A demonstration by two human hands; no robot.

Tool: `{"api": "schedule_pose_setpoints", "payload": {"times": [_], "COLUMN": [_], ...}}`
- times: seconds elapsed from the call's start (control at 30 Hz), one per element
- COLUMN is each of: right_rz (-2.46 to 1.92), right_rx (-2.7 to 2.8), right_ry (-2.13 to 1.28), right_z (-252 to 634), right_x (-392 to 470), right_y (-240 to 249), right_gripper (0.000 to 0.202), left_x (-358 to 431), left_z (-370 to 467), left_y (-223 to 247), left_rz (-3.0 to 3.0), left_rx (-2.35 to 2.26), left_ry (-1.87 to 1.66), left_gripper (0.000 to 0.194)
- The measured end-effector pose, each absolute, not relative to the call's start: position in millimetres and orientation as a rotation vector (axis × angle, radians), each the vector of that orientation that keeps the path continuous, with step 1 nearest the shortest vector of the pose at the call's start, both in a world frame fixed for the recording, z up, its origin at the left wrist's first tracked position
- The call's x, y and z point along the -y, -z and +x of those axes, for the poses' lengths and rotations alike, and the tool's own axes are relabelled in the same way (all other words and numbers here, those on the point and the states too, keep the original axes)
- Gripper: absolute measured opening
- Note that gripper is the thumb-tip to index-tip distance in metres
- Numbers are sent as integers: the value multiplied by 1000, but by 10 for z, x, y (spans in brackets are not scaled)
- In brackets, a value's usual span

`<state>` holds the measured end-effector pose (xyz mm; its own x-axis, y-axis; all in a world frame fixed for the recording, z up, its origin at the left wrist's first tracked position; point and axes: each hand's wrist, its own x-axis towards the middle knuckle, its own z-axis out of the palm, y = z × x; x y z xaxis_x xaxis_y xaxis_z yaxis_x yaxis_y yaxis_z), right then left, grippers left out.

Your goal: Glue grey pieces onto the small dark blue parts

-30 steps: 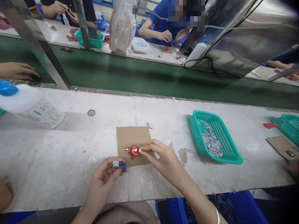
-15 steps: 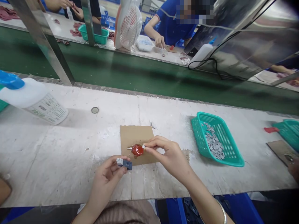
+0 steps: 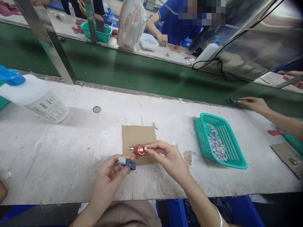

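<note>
My left hand (image 3: 112, 178) grips a small dark blue-grey plastic block (image 3: 130, 164) with a light grey part at one end, just above the front edge of a cardboard piece (image 3: 132, 134). On that cardboard lies a small glossy red puddle or disc (image 3: 139, 150), with a shiny metal bit at its left side; I cannot tell what holds it. Thumb and forefinger of my right hand (image 3: 165, 156) pinch a tiny light grey piece (image 3: 145, 148) at the red thing's right edge.
A green basket (image 3: 236, 148) of small grey pieces stands right. At left are a white bottle (image 3: 44, 99) with blue top and a bottle cap (image 3: 96, 109). Past the table edge runs a green belt (image 3: 132, 75). A co-worker's hand (image 3: 255, 104) reaches over it, and another co-worker sits opposite.
A co-worker's arm has come in at the right, holding a small dark piece over the green belt. My left hand has tilted its block slightly; my right hand stays at the red thing.
</note>
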<state>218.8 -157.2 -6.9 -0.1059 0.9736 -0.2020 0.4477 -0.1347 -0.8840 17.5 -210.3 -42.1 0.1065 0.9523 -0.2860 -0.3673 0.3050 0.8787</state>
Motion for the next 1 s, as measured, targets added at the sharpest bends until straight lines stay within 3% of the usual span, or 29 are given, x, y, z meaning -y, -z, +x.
{"api": "schedule_pose_setpoints", "payload": {"times": [0.27, 0.6, 1.0], "right_rz": [-1629, -1318, -1265], "right_rx": [1665, 1727, 1748], "right_ry": [-1058, -1187, -1170], "right_z": [2252, 1989, 1937], "right_x": [1602, 1790, 1846], "right_y": [40, -526, -478], "right_gripper": [15, 7, 10], "left_x": [2080, 2090, 2158], "left_z": [226, 308, 306], "left_y": [400, 261, 275], "left_rz": [705, 807, 943], "left_rx": [-965, -914, -1004], "left_ry": [-1126, -1161, -1203], "left_gripper": [16, 17, 21]}}
